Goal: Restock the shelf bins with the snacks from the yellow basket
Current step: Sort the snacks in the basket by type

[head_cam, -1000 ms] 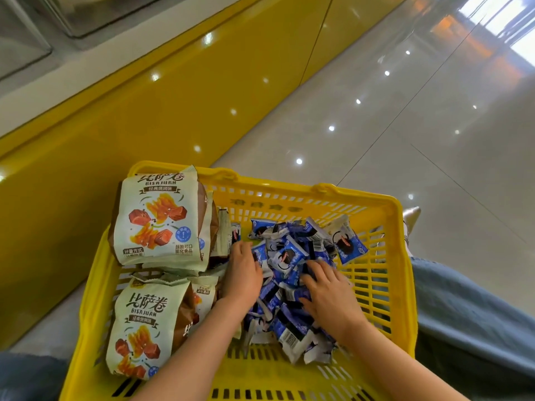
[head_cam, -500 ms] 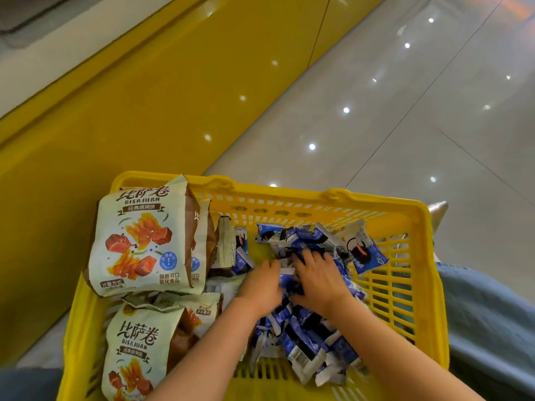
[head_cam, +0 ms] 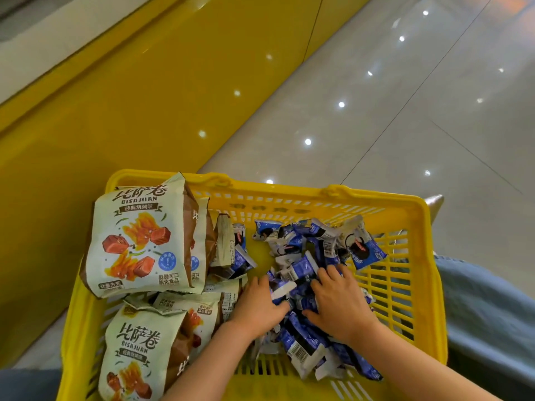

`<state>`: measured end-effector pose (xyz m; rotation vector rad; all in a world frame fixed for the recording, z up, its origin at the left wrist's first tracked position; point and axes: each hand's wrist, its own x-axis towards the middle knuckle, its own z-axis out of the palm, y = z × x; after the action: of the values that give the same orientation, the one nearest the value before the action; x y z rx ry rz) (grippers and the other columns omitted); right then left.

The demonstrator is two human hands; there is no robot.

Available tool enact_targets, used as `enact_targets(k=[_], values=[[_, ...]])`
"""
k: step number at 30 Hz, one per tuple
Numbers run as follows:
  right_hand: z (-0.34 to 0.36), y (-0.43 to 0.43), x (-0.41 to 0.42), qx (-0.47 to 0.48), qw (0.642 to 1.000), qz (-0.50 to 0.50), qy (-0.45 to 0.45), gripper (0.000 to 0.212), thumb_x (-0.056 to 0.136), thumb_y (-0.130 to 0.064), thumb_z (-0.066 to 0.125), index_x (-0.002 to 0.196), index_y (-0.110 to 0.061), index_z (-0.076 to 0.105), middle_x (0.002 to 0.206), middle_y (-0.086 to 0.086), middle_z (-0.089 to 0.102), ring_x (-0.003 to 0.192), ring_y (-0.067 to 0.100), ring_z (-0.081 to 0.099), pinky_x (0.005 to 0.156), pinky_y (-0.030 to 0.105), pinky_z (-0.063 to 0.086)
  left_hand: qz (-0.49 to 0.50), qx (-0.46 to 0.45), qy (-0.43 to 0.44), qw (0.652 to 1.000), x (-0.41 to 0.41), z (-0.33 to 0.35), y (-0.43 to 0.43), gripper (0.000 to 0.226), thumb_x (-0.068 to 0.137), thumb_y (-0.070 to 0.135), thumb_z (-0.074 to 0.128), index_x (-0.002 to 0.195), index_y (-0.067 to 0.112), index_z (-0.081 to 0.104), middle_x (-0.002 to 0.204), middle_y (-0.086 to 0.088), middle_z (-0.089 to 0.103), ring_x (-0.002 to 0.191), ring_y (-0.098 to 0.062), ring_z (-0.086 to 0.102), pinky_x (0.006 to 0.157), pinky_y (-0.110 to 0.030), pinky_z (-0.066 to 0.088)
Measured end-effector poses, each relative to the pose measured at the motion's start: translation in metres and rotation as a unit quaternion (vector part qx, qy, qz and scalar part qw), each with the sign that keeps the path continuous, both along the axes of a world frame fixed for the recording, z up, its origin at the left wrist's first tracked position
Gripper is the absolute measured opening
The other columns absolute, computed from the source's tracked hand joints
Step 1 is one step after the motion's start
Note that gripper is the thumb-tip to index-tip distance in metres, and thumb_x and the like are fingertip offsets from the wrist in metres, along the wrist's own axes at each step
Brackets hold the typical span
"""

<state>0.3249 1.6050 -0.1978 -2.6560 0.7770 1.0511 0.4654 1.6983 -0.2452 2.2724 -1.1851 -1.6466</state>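
As my left hand (head_cam: 257,306) curls its fingers into the blue packets (head_cam: 304,267) in the yellow basket (head_cam: 419,215) and my right hand (head_cam: 340,309) lies spread on them, a loose scoop could spill slippery wrappers onto the floor (head_cam: 376,125).

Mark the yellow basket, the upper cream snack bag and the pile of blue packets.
yellow basket (head_cam: 289,191): head view, on its far rim.
upper cream snack bag (head_cam: 139,241): head view, on the printed front.
pile of blue packets (head_cam: 305,266): head view, on one blue wrapper near the middle.
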Motion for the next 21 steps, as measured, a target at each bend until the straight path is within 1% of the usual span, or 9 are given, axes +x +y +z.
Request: enact_targets(k=[3,5,7,8,10,11,14,17,21], values=[[-0.001,-0.005,0.008,-0.006,0.998,-0.036,-0.041,0.054,0.096,-0.050,0.032,0.130,-0.010,0.043,0.129,0.010,0.045,0.122,0.028,0.039,0.105,0.040,0.026,0.101,-0.004,0.054,0.993,0.002,0.002,-0.001,0.061,0.094,0.045,0.041,0.145,0.017,0.022,0.144,-0.005,0.036,0.127,-0.023,0.040,0.098,-0.032,0.036],[-0.006,-0.010,0.016,0.022,0.993,-0.052,-0.108,0.046,0.098,-0.037,0.037,0.137,-0.012,0.034,0.136,0.008,0.042,0.127,0.026,0.037,0.107,0.036,0.027,0.125,-0.037,0.016,0.991,-0.001,0.003,-0.003,0.049,0.098,0.036,0.037,0.142,0.017,0.027,0.141,-0.005,0.039,0.126,-0.021,0.040,0.096,-0.031,0.036],[-0.015,-0.012,0.027,0.086,0.981,-0.046,-0.166,0.048,0.097,-0.021,0.042,0.142,-0.012,0.028,0.145,0.007,0.035,0.137,0.024,0.028,0.114,0.032,0.017,0.117,-0.078,-0.042,0.989,-0.006,0.001,-0.007,0.047,0.099,0.029,0.036,0.141,0.011,0.028,0.147,-0.008,0.029,0.136,-0.020,0.025,0.107,-0.030,0.026],[-0.021,-0.011,0.034,0.113,0.976,-0.036,-0.181,0.050,0.097,-0.017,0.042,0.144,-0.012,0.026,0.149,0.007,0.032,0.140,0.022,0.023,0.116,0.030,0.012,0.125,-0.084,-0.054,0.987,-0.006,-0.001,-0.011,0.050,0.099,0.027,0.036,0.143,0.009,0.023,0.152,-0.009,0.019,0.141,-0.021,0.013,0.112,-0.030,0.018],[-0.031,-0.007,0.046,0.140,0.974,-0.028,-0.173,0.054,0.097,-0.022,0.040,0.146,-0.013,0.020,0.153,0.004,0.023,0.143,0.020,0.017,0.117,0.031,0.009,0.165,-0.060,-0.063,0.982,-0.004,-0.005,-0.024,0.060,0.098,0.022,0.037,0.147,0.006,0.006,0.156,-0.008,-0.005,0.143,-0.022,-0.008,0.114,-0.031,0.007],[-0.035,-0.006,0.050,0.139,0.978,-0.038,-0.152,0.059,0.097,-0.029,0.040,0.148,-0.013,0.015,0.155,0.005,0.020,0.142,0.022,0.019,0.116,0.034,0.012,0.195,-0.040,-0.071,0.978,-0.001,-0.006,-0.032,0.066,0.097,0.020,0.039,0.147,0.006,-0.001,0.156,-0.009,-0.011,0.143,-0.023,-0.011,0.114,-0.031,0.007],[-0.043,-0.008,0.056,0.084,0.994,-0.036,-0.062,0.073,0.094,-0.045,0.041,0.149,-0.012,0.006,0.151,0.009,0.026,0.131,0.030,0.034,0.107,0.041,0.024,0.293,0.009,-0.078,0.953,0.007,-0.008,-0.053,0.079,0.095,0.022,0.046,0.146,0.005,-0.011,0.156,-0.010,-0.013,0.143,-0.028,-0.006,0.114,-0.037,0.010],[-0.043,-0.014,0.051,0.043,0.999,-0.023,-0.019,0.064,0.096,-0.040,0.043,0.146,-0.010,0.017,0.142,0.013,0.035,0.127,0.031,0.035,0.106,0.042,0.024,0.324,0.022,-0.079,0.943,0.012,-0.012,-0.061,0.083,0.094,0.026,0.048,0.145,0.003,-0.013,0.156,-0.011,-0.011,0.143,-0.029,-0.001,0.113,-0.037,0.013],[-0.040,-0.016,0.038,0.051,0.997,-0.039,-0.052,0.044,0.099,-0.034,0.036,0.136,-0.010,0.037,0.137,0.013,0.040,0.125,0.030,0.037,0.104,0.041,0.025,0.341,-0.001,-0.109,0.934,0.017,-0.019,-0.059,0.085,0.090,0.022,0.054,0.147,0.002,-0.007,0.156,-0.014,0.000,0.141,-0.031,0.015,0.108,-0.037,0.027]])
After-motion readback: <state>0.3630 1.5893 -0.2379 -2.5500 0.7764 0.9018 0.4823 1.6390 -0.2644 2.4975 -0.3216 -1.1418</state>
